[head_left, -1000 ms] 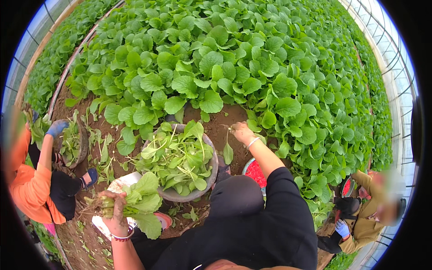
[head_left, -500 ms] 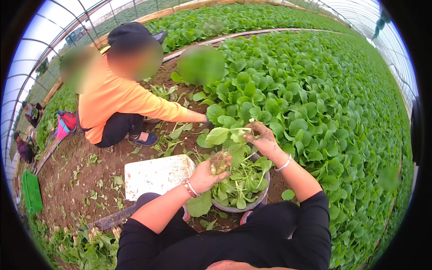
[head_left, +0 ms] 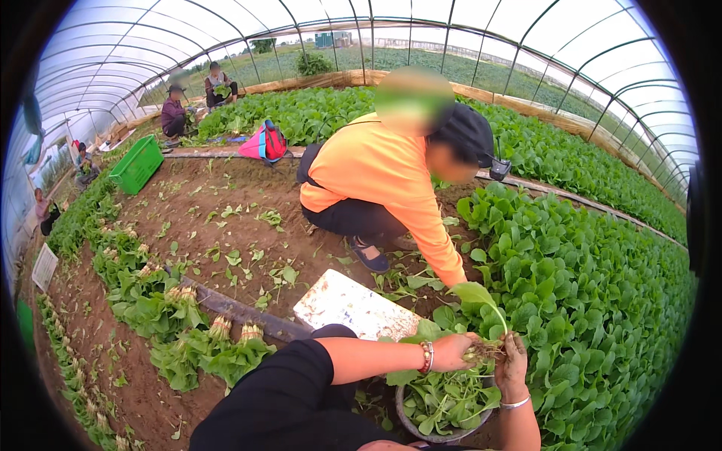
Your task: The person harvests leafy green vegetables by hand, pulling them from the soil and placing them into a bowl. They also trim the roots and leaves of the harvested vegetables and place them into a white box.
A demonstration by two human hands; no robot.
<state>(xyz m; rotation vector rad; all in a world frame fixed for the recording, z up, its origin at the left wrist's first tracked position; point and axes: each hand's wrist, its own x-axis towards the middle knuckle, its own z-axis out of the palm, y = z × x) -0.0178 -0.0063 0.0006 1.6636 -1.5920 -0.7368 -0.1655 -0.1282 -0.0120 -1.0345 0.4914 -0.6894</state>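
My left hand (head_left: 453,352) is closed round a bunch of leafy greens, its pale, soil-covered roots (head_left: 483,350) sticking out past my fingers. Close beside it, my right hand (head_left: 513,370), smeared with soil, pinches a single leafy green plant (head_left: 475,293) whose stem arches up to one broad leaf. The fingertips of both hands meet near the roots, so exact contact is hard to make out. Below them stands a round grey basin (head_left: 404,419) holding loose leaves and stems.
A white, dirt-stained slab (head_left: 353,301) lies left of the basin. A co-worker in orange (head_left: 376,165) crouches ahead, reaching into the dense green bed (head_left: 602,301). Tied bunches (head_left: 218,331) line the soil at left, beyond a dark strip (head_left: 241,308). A green crate (head_left: 138,165) stands farther back.
My hands, apart before, have come together with the left bunch beside the right plant. The view has swung left, bringing the rows of bunches and more people into sight.
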